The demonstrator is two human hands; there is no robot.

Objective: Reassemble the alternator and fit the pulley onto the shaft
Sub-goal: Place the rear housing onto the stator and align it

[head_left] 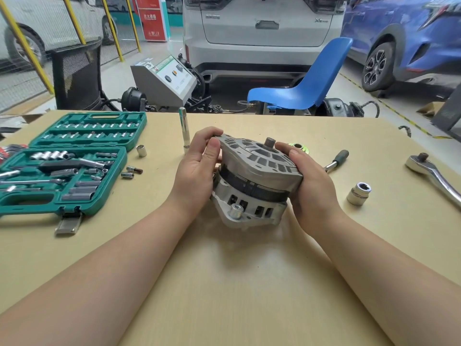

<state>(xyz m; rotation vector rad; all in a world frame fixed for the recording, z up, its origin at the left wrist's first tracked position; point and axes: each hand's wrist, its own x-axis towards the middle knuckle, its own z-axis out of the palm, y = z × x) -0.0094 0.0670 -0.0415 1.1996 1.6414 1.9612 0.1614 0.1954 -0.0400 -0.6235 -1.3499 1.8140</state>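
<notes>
- Nearest the camera, two bare forearms reach in from 7 and 5 o'clock over the tan table (224, 283).
- Dead centre sits the alternator (252, 186), lower housing resting on the table, grey front cover (259, 158) on top and tilted, not seated flat.
- The left hand (199, 166) grasps the cover's edge at 9 o'clock, thumb on top, fingers curled over the far rim.
- The right hand (306, 176) grasps the cover at 3 o'clock, thumb on the top face, fingers wrapped under.
- The threaded shaft (270, 141) pokes up through the cover's middle, bare on top.
- At 3 o'clock, a loose socket (359, 193) stands on the table, with a chrome ratchet (434, 173) further out.
- At 9 o'clock, an open green socket case (69, 163) with a few bits lying beside it.
- Just behind the right thumb, around 1 o'clock, the greenish pulley (299, 146) lies on the table, mostly hidden; a second ratchet handle (338, 158) is next to it.
- At 11 o'clock, a tall deep socket (184, 129) stands upright.
- Way back at 12: blue chair (306, 83), a white car (262, 33).
</notes>
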